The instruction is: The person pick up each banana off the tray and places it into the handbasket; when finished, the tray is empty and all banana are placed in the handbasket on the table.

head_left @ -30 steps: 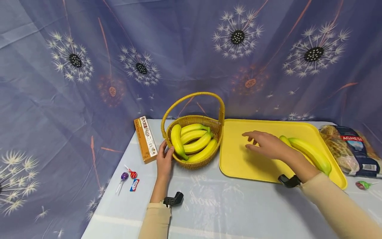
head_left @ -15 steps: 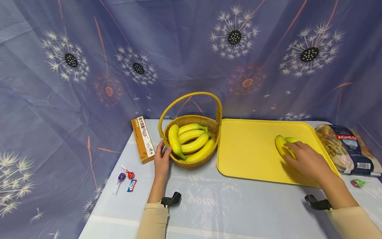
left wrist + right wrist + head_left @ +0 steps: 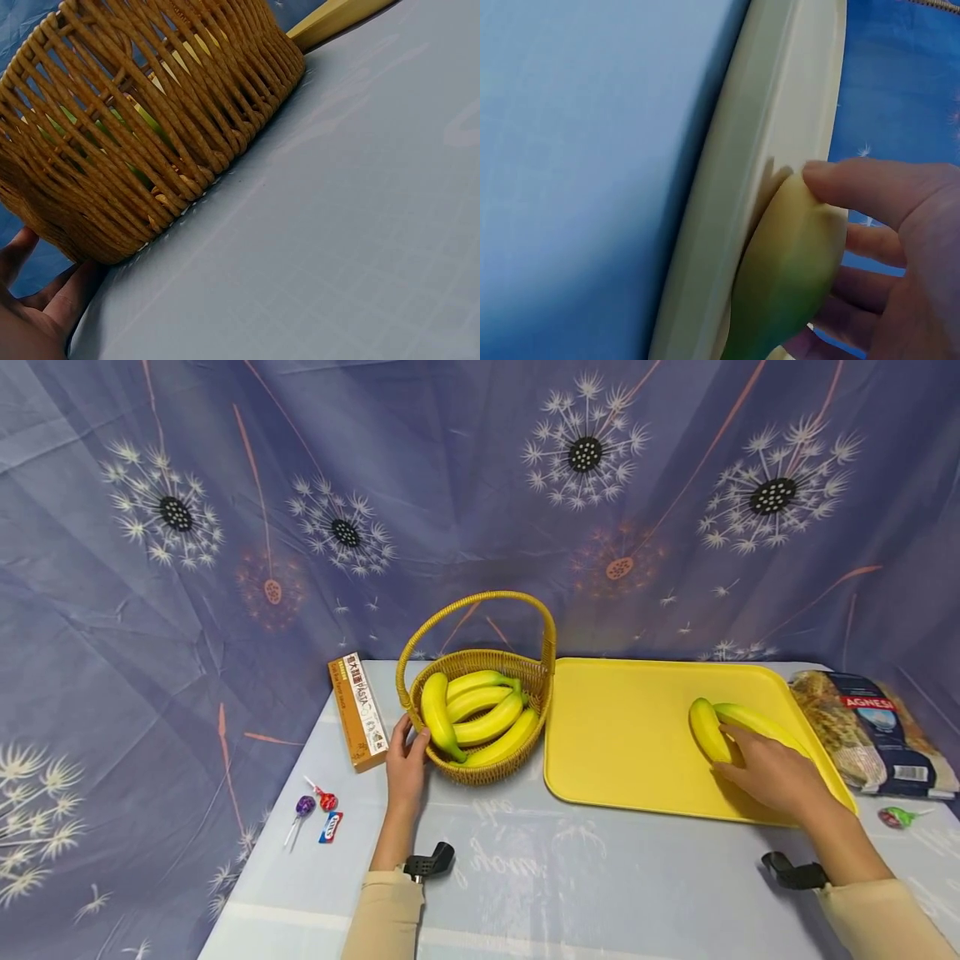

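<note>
My left hand [image 3: 406, 774] rests against the left side of a yellow wicker basket [image 3: 495, 772] with a tall handle; several bananas [image 3: 491, 727] lie inside. Its straight fingers touch the woven wall low down, near the tabletop, in the left wrist view. On the right, my right hand [image 3: 780, 781] grips a banana [image 3: 707, 727] lying on the yellow tray [image 3: 615, 735]. The right wrist view shows the thumb on the tip of this banana [image 3: 791, 255] and the fingers behind it. A second banana [image 3: 750, 718] lies beside it, partly hidden by the hand.
A pasta box [image 3: 358, 714] lies left of the basket. Closer in are a purple lollipop [image 3: 304, 806], a red lollipop [image 3: 327, 801] and a small blue-red packet [image 3: 330, 827]. A pasta bag [image 3: 873, 735] and a green-red lollipop [image 3: 896, 817] lie right of the tray.
My right hand has moved right and down from above the middle of the tray to a banana, which it now grips. My left hand has stayed at the basket.
</note>
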Demonstrator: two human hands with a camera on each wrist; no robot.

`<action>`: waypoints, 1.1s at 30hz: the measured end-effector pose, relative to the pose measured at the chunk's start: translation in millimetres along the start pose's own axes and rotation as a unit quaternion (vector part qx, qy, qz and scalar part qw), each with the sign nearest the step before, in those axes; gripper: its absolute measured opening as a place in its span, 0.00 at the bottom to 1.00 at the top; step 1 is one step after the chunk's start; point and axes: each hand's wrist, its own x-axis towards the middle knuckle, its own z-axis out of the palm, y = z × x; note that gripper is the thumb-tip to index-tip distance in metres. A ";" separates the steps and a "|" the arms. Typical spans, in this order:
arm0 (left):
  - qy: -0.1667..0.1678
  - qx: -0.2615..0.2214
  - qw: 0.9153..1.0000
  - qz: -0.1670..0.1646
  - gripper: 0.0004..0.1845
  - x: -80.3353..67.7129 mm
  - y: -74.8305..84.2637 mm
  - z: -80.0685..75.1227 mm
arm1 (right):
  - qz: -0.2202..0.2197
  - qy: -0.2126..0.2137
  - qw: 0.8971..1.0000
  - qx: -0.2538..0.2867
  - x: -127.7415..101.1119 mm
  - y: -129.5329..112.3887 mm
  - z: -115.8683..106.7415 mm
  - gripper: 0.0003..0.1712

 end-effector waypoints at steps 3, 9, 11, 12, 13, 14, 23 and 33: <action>-0.003 0.004 1.000 0.002 0.26 -0.2 -0.6 -0.5 | -0.002 0.001 1.000 0.024 1.3 -0.3 1.4 0.52; 0.007 0.020 1.000 -0.009 0.26 -2.2 -1.4 -3.0 | -0.008 -0.011 0.994 0.108 1.5 -10.1 2.0 0.53; 0.006 0.018 1.000 -0.006 0.26 -1.5 -1.4 -3.2 | -0.008 -0.010 0.990 0.142 1.7 -14.4 0.6 0.52; 0.004 0.014 1.000 -0.005 0.27 -1.0 -1.4 -3.0 | -0.007 -0.006 0.987 0.158 1.8 -16.5 -0.6 0.52; 0.002 0.012 1.000 -0.004 0.27 -0.5 -1.5 -2.6 | -0.005 -0.003 0.985 0.172 2.1 -18.1 -1.5 0.52; 0.001 0.011 1.000 -0.002 0.27 0.0 -1.6 -2.1 | -0.001 -0.001 0.983 0.185 2.4 -19.6 -2.4 0.51; -0.001 0.011 1.000 -0.006 0.27 0.8 -3.4 0.3 | 0.029 -0.009 0.961 0.274 8.6 -40.3 -10.5 0.53; 0.003 0.010 1.000 -0.004 0.26 0.1 -0.9 0.5 | -0.023 -0.056 0.931 0.360 20.8 -72.7 -14.0 0.49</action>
